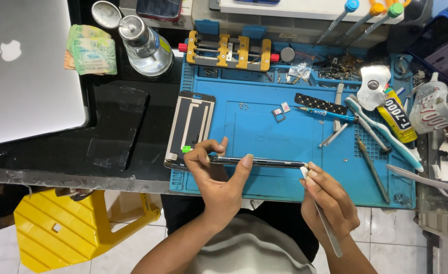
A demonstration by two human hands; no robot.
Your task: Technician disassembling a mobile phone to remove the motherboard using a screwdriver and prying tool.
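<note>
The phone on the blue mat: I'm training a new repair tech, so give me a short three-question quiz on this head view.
1. True or false: the left hand holds the phone on edge above the blue mat.
2. Which tool does the right hand hold at the phone's end? A) toothbrush B) slim metal tool C) glue tube
3. Fill in: the clear bottle stands to the ___ of the mat in the picture.

Key: 1 true; 2 B; 3 left.
</note>
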